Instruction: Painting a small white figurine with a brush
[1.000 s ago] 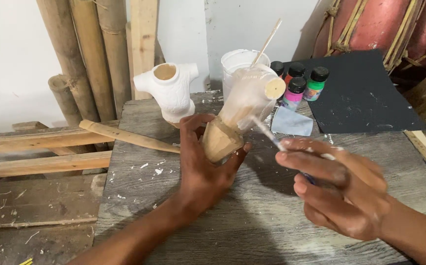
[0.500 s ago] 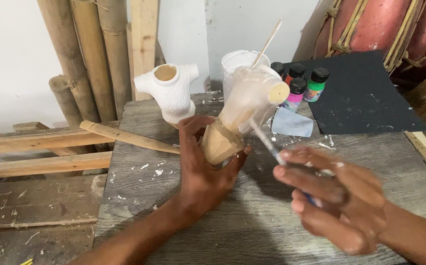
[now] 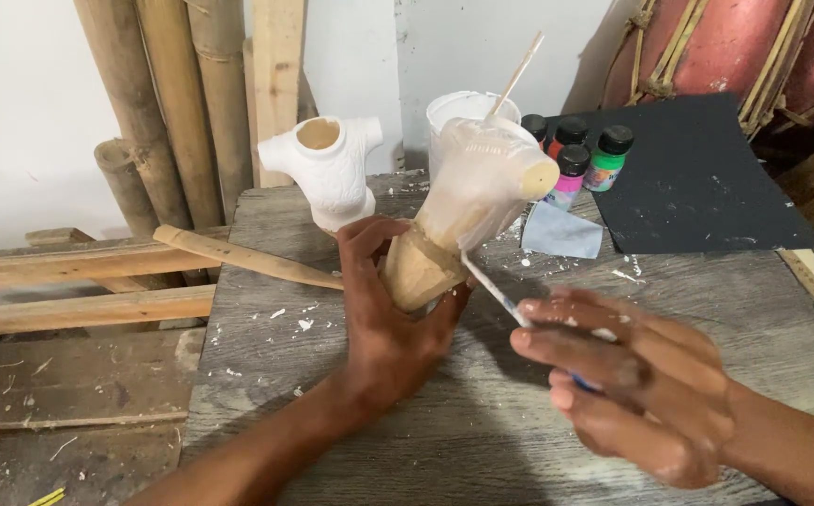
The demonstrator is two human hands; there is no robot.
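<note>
Near the counter's (image 3: 350, 375) middle, the left hand (image 3: 393, 319) grips a half-whitened wooden figure (image 3: 468, 211) while the right hand (image 3: 632, 384) pinches a paintbrush (image 3: 496, 290) against it, apparently mid-coat; bare wood needs covering.

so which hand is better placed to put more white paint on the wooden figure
Right. The right hand holds the brush with its tip at the figure, while the left hand is wrapped around the figure's bare wooden base, steadying it.

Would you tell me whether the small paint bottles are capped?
Capped: the paint bottles beside the white tub all show black lids on.
</note>
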